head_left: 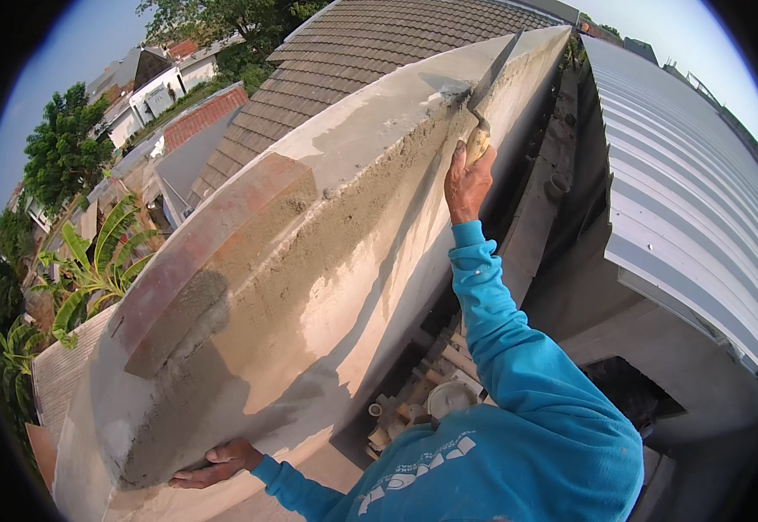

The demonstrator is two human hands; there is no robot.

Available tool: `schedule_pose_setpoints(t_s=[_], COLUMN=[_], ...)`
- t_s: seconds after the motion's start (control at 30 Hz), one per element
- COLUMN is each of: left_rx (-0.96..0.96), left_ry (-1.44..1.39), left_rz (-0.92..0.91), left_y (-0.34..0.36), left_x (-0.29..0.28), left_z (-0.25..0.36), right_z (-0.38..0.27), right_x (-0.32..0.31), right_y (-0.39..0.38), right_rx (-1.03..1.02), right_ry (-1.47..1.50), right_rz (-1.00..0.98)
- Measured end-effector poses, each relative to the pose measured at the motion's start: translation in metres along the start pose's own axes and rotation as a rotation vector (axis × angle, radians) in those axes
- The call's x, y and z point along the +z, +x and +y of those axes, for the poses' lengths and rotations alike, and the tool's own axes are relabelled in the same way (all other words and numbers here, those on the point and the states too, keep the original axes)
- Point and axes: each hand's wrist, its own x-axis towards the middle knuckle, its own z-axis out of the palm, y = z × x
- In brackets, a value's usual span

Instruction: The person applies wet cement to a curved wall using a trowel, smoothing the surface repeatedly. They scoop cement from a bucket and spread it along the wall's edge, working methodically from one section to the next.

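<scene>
A trowel [494, 76] is in my right hand [469, 184], its fingers closed round the pale wooden handle [477, 145]. The long blade points away from me, against the top edge of a plastered wall [327, 300]. My left hand [219, 463] rests on the near lower end of that wall, its fingers stretched out along the surface. Between the hands, damp grey mortar [222, 396] covers the upper strip of the wall face. A reddish-brown board [214, 239] lies along the wall's top, its near side bordered by mortar.
To the right runs a corrugated metal roof [692, 191], with a dark narrow gap beside the wall. Below me are a round bucket-like container [451, 398] and a pile of pipe-like pieces [409, 413]. A tiled roof [335, 78] rises beyond the wall; trees [64, 148] stand left.
</scene>
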Motion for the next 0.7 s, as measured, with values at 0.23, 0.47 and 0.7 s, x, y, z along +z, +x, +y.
schedule_pose_setpoints(t_s=[0.23, 0.47, 0.7], left_rx=[-0.021, 0.025, 0.02], left_ry=[0.015, 0.013, 0.003], left_rz=[0.014, 0.007, -0.032], left_y=[-0.001, 0.001, -0.004], left_x=[0.0, -0.001, 0.002], left_z=[0.001, -0.001, 0.002], right_z=[0.006, -0.03, 0.003], right_x=[-0.004, 0.002, 0.001], right_y=[-0.006, 0.014, 0.002], right_rx=[0.064, 0.062, 0.1], right_ry=[0.173, 0.224, 0.037], right_rz=[0.042, 0.017, 0.049])
